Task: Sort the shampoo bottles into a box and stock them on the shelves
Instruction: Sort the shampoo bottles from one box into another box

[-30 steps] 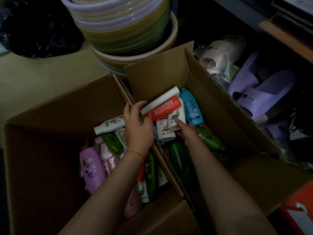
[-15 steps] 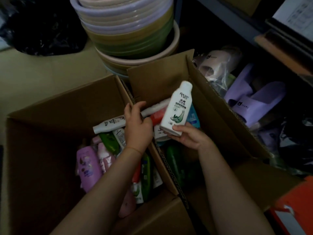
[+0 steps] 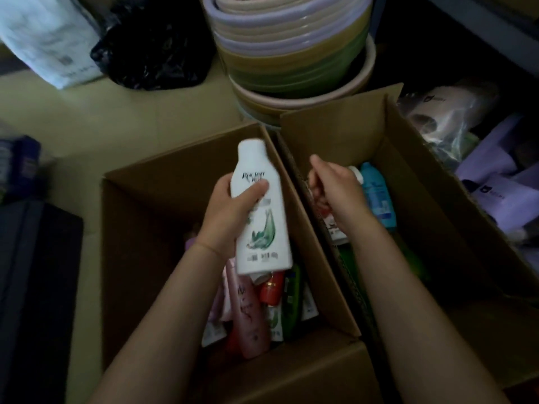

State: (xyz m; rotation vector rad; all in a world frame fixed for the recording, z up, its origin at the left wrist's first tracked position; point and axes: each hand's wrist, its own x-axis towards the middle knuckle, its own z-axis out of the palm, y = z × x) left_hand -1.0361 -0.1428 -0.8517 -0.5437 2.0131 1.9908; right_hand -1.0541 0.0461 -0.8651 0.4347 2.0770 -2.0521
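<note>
My left hand (image 3: 224, 217) grips a white shampoo bottle (image 3: 262, 228) with a green leaf print, held upright over the left cardboard box (image 3: 163, 199). Under it lie several bottles, among them a pink one (image 3: 250, 316) and a red one (image 3: 272, 288). My right hand (image 3: 335, 188) reaches down into the right cardboard box (image 3: 344, 135), resting on the bottles beside a blue bottle (image 3: 376, 196). Its fingertips are hidden, so I cannot tell whether it holds anything.
A stack of plastic basins (image 3: 291, 53) stands on the floor just behind both boxes. A black bag (image 3: 154, 45) and a white package (image 3: 49, 39) lie at the back left. Bagged purple slippers (image 3: 501, 185) sit right of the boxes, a dark case (image 3: 35, 272) at left.
The white bottle came out of the right box in my right hand and passed to my left hand over the left box. My right hand went back down into the right box.
</note>
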